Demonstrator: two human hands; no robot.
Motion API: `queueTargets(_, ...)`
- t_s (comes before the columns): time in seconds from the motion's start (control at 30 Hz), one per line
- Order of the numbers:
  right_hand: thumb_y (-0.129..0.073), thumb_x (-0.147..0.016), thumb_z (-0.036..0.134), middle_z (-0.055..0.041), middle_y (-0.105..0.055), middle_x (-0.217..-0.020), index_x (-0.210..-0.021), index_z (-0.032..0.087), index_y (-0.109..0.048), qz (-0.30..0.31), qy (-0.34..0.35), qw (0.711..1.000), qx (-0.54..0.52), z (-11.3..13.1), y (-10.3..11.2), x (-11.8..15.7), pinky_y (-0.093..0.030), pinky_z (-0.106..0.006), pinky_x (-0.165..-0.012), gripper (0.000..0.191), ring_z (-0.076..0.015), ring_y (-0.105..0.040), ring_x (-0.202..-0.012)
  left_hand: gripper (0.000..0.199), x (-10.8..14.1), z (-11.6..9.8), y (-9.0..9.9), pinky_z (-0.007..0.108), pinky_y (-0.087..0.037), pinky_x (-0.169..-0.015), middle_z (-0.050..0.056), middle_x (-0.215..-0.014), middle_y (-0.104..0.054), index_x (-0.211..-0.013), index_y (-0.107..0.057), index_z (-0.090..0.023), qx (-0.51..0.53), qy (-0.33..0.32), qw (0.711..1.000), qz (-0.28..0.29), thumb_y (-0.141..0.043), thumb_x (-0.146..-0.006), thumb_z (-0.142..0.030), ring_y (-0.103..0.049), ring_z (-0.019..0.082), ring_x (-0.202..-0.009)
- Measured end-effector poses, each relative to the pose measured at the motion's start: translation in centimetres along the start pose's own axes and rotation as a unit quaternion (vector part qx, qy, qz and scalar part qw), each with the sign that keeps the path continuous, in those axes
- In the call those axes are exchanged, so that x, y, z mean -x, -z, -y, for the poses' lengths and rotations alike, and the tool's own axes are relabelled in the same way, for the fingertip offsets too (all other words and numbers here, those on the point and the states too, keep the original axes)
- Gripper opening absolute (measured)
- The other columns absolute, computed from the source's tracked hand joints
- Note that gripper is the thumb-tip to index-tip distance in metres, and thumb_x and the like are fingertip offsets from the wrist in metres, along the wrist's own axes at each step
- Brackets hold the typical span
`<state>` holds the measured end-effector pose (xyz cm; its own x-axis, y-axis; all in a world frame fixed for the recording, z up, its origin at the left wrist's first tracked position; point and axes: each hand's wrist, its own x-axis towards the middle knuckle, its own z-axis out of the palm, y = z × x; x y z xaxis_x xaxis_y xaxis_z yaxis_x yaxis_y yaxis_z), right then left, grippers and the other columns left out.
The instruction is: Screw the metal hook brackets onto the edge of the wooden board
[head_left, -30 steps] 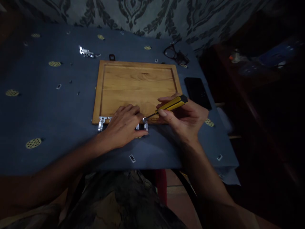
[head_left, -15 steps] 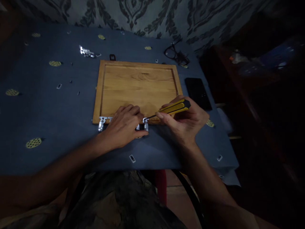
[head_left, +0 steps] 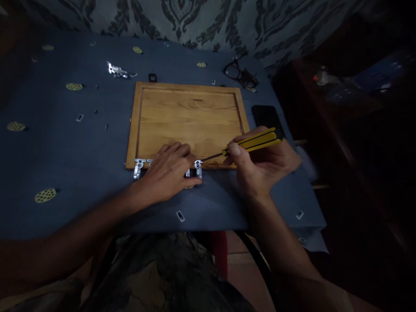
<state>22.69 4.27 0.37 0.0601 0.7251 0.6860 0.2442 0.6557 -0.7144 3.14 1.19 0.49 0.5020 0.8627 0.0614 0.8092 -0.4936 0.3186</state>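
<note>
A framed wooden panel (head_left: 190, 117) lies flat on the cloth. A metal hinge (head_left: 199, 168) sits at its near edge, partly under my left hand (head_left: 172, 169). That hand is closed over the hinge and panel edge, its thumb below the hinge; the hand hides part of what it holds. More hinge metal (head_left: 138, 168) shows at the panel's near left corner. My right hand (head_left: 260, 162) grips a yellow and black screwdriver (head_left: 256, 141), tilted, its tip at the right-hand hinge. Whether the tip sits in a screw is too small to tell.
Another metal hinge (head_left: 117, 70) lies beyond the panel at the left, with a small black square piece (head_left: 152, 77) nearby. Small screws (head_left: 106, 127) lie to the left. Glasses (head_left: 240, 73) and a black phone (head_left: 268, 117) are on the right of the patterned tablecloth (head_left: 81, 173).
My right hand has shifted a little to the right and up, and the screwdriver handle has turned in its fingers. The left hand and panel are almost unmoved.
</note>
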Motion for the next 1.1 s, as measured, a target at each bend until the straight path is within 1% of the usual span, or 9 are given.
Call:
queueTargets(0.07,-0.086,-0.084,0.035,0.0028,-0.068,-0.070,-0.079,0.026,-0.075,0.022,-0.008,1.000,0.007,0.1,0.1,0.0,-0.046,-0.029,-0.045,0.016,-0.0123,-0.057,-0.050,0.035,0.0,0.0,0.0,0.042,-0.048,-0.095,0.007,-0.108,-0.067,-0.106,-0.072,-0.016,-0.003,-0.001,1.000,0.000,-0.082,-0.090,-0.045,-0.062,0.029,-0.110)
queueTargets(0.2,-0.088,-0.082,0.035,0.0029,-0.067,-0.069,-0.078,0.025,-0.074,0.045,-0.018,0.999,0.009,0.2,0.0,0.1,-0.044,-0.028,-0.045,0.018,-0.0124,-0.058,-0.051,0.035,-0.1,-0.2,0.2,0.043,-0.048,-0.096,0.008,-0.108,-0.068,-0.107,-0.073,-0.015,-0.004,0.006,1.000,0.014,-0.082,-0.090,-0.044,-0.062,0.030,-0.111)
queueTargets(0.37,-0.088,-0.083,0.032,0.0039,-0.066,-0.069,-0.079,0.026,-0.074,0.057,0.002,0.998,0.001,-0.1,-0.2,0.1,-0.043,-0.028,-0.047,0.016,-0.0108,-0.057,-0.051,0.036,-0.1,-0.1,0.1,0.043,-0.049,-0.096,0.008,-0.110,-0.069,-0.109,-0.074,-0.015,-0.004,0.005,1.000,0.012,-0.082,-0.090,-0.045,-0.062,0.031,-0.111)
queueTargets(0.5,-0.088,-0.083,0.029,0.0035,-0.067,-0.071,-0.083,0.027,-0.074,0.065,0.024,0.998,-0.002,-0.5,-0.3,0.1,-0.047,-0.026,-0.048,0.014,-0.0115,-0.059,-0.056,0.037,0.0,0.1,-0.2,0.043,-0.049,-0.095,0.009,-0.109,-0.069,-0.109,-0.074,-0.015,-0.008,-0.003,1.000,-0.001,-0.082,-0.090,-0.045,-0.063,0.031,-0.111)
queueTargets(0.57,-0.088,-0.083,0.028,0.0031,-0.068,-0.072,-0.083,0.027,-0.074,0.074,0.014,0.997,0.001,-0.5,-0.3,0.0,-0.049,-0.027,-0.050,0.014,-0.0125,-0.061,-0.059,0.038,-0.1,0.1,-0.2,0.044,-0.050,-0.096,0.009,-0.109,-0.068,-0.110,-0.074,-0.014,-0.008,-0.005,1.000,-0.003,-0.082,-0.090,-0.045,-0.063,0.031,-0.111)
queueTargets(0.73,-0.089,-0.082,0.033,0.0025,-0.068,-0.071,-0.077,0.026,-0.072,0.118,-0.014,0.993,-0.024,-0.1,0.1,-0.6,-0.048,-0.027,-0.049,0.019,-0.0132,-0.061,-0.060,0.039,-0.1,0.0,-0.2,0.045,-0.050,-0.097,0.008,-0.110,-0.068,-0.112,-0.074,-0.015,-0.008,-0.003,1.000,0.000,-0.082,-0.090,-0.046,-0.063,0.031,-0.112)
queueTargets(0.87,-0.085,-0.086,0.041,-0.0011,-0.075,-0.090,-0.091,0.026,-0.076,0.171,-0.098,0.978,-0.070,0.5,0.8,-1.0,-0.056,-0.027,-0.054,0.018,-0.0149,-0.069,-0.072,0.039,-0.1,0.0,-0.2,0.045,-0.051,-0.096,0.009,-0.110,-0.069,-0.111,-0.074,-0.015,-0.008,-0.004,1.000,-0.004,-0.082,-0.090,-0.046,-0.064,0.031,-0.112)
queueTargets(0.93,-0.082,-0.088,0.043,-0.0021,-0.076,-0.094,-0.096,0.025,-0.077,0.181,-0.122,0.972,-0.084,0.8,1.0,-1.1,-0.056,-0.025,-0.052,0.020,-0.0142,-0.070,-0.072,0.039,-0.1,0.1,-0.2,0.045,-0.051,-0.096,0.009,-0.111,-0.069,-0.110,-0.074,-0.015,-0.008,-0.003,1.000,-0.003,-0.083,-0.089,-0.047,-0.064,0.031,-0.112)
queueTargets(1.1,-0.085,-0.085,0.038,-0.0013,-0.079,-0.089,-0.084,0.023,-0.076,0.165,-0.093,0.979,-0.082,0.6,1.0,-1.2,-0.052,-0.024,-0.045,0.018,-0.0109,-0.066,-0.058,0.037,-0.1,0.1,-0.1,0.043,-0.051,-0.096,0.007,-0.110,-0.069,-0.111,-0.073,-0.017,-0.006,-0.006,1.000,-0.011,-0.082,-0.090,-0.046,-0.064,0.030,-0.112)
